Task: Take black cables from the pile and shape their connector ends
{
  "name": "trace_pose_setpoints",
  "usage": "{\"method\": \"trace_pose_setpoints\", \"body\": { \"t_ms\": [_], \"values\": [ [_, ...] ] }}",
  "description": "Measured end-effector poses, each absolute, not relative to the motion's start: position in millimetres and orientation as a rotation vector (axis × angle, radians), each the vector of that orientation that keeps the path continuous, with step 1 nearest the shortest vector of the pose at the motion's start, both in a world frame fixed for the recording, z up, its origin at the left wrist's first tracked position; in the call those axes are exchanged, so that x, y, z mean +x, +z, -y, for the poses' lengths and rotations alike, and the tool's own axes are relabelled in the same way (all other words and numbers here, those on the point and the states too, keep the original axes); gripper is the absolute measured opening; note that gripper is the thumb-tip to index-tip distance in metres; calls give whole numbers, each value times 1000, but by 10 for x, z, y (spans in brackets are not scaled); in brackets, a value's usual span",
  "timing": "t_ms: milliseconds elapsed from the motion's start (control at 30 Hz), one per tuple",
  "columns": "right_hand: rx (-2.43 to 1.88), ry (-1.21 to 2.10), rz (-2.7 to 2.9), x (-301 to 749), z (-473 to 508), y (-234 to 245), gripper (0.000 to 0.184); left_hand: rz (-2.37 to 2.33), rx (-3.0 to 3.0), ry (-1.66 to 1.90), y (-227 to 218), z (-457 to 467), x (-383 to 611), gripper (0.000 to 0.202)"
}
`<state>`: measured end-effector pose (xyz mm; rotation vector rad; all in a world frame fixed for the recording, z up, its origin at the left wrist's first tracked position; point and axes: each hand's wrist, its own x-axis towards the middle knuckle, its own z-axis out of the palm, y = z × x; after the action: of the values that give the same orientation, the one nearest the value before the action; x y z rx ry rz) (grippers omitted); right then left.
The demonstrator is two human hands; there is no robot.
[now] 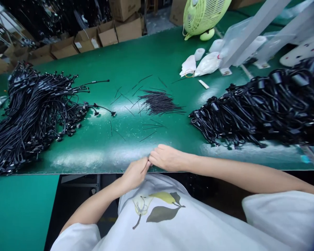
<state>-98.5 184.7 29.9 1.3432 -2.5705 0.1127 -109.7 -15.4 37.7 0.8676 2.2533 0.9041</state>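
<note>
My left hand (136, 173) and my right hand (165, 157) meet at the front edge of the green table, fingers closed and fingertips touching. Whatever is pinched between them is too small and hidden to make out. Just beyond lies a pile of thin black strips that look like twist ties (159, 102), with several loose ones scattered around it. A large heap of loose black cables (34, 111) with small connectors fills the left side. To the right are many black cables coiled into bundles (261, 104), stacked together.
A yellow-green fan (202, 15) stands at the back of the green table (115, 62). White bags (206, 64), a small white piece (203, 84) and a slanting grey metal post (253, 33) are at back right. Open cardboard boxes (87, 39) line the far edge.
</note>
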Motion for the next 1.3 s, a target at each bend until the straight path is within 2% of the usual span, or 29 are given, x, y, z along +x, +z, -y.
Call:
{"method": "trace_pose_setpoints", "body": {
  "t_ms": [133, 233, 333, 433, 533, 600, 667, 767, 833, 933, 1067, 1167, 1300],
  "values": [
    [1282, 587, 2751, -964, -1961, 320, 25, -1905, 465, 1335, 120, 264, -1014, 44],
    [613, 910, 2819, -1168, -2249, 345, 25, -1691, 98, 1767, 58, 261, -1131, 45],
    [-81, 724, 2991, -1432, -2504, 206, 17, -1514, -133, 2066, 150, 146, -1293, 42],
    [-192, 471, 3165, -1585, -2595, 18, 13, -1376, -206, 2127, 268, 17, -1371, 42],
    [-209, 496, 3124, -1577, -2611, -46, 12, -1337, -219, 2135, 307, -46, -1353, 43],
    [-254, 757, 3040, -1505, -2586, -18, 10, -1365, -219, 2167, 290, -65, -1321, 44],
    [-264, 1273, 2908, -1402, -2484, 29, 12, -1402, -184, 2184, 260, -85, -1296, 44],
    [-103, 2025, 2641, -1244, -2168, 71, 26, -1409, -90, 2139, 212, -121, -1285, 44],
    [38, 2174, 2583, -1165, -1920, 67, 26, -1401, -54, 2110, 181, -132, -1289, 49],
    [178, 1915, 2657, -1092, -1652, 44, 19, -1495, 12, 2089, 133, -105, -1297, 53],
    [517, 936, 2690, -1078, -1562, 69, 20, -1934, 209, 1898, 90, -12, -1334, 49],
    [870, 286, 2479, -1154, -1608, 163, 25, -2247, 330, 1674, 84, 60, -1396, 42],
    [1257, -30, 2295, -1305, -1687, 372, 24, -2153, 273, 1606, 98, 110, -1468, 30]
  ]
}}
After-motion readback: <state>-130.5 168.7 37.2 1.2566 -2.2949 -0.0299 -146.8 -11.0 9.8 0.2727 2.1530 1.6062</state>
